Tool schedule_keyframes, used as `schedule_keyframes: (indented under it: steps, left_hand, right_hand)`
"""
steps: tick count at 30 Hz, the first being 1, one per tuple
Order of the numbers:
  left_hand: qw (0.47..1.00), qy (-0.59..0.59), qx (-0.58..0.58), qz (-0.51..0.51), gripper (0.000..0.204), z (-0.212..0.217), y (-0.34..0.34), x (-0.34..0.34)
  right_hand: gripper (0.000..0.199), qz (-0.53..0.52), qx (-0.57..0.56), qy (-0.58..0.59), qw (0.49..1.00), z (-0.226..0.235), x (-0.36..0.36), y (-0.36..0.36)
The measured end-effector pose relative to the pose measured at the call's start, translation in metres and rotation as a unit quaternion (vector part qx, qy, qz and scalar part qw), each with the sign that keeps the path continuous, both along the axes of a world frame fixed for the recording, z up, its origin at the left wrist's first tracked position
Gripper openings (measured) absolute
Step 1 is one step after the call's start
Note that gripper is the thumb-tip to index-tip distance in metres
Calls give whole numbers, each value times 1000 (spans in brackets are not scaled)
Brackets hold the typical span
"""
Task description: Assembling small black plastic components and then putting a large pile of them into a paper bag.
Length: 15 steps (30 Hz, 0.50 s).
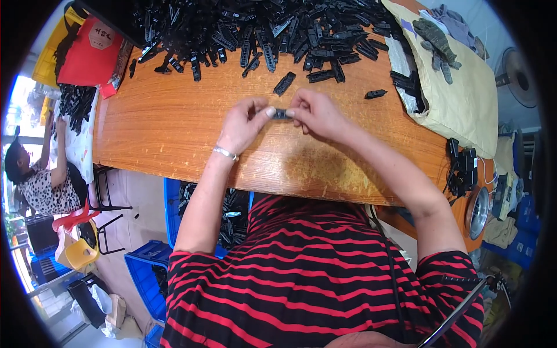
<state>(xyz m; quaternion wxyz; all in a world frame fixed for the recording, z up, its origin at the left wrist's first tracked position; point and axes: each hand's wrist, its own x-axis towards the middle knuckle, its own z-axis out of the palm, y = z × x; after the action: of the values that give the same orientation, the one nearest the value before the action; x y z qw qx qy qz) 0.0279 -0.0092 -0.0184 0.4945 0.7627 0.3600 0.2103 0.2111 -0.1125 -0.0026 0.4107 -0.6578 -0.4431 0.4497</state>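
Black plastic part [281, 113] pinched between both hands' fingertips | left hand [243, 124] at 9 o'clock, right hand [316, 115] at 3 | fingers closed on its ends | above wooden table [168, 127]

A wooden table [174, 124] lies in front of the person. At its far edge spreads a heap of small plastic parts [261, 29]. Both hands meet over the table's middle, the left hand [243, 123] and right hand [316, 113] pinching one small part [281, 113] between them. A sack [458, 98] lies at the right end, gloves [438, 37] on it. A crate [171, 209] sits under the table, left of the person
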Motion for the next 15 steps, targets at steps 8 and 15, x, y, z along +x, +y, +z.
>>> schedule_keyframes:
  steps: [8, 15]
  left_hand:
    - [983, 38, -140, -109, 23, 57, -26, -105]
    - [994, 85, 30, 62, 17, 67, -2, -121]
  right_hand:
    - [21, 139, 47, -105, 984, 17, -5, -12]
    - [17, 50, 187, -490, 850, 0, 31, 42]
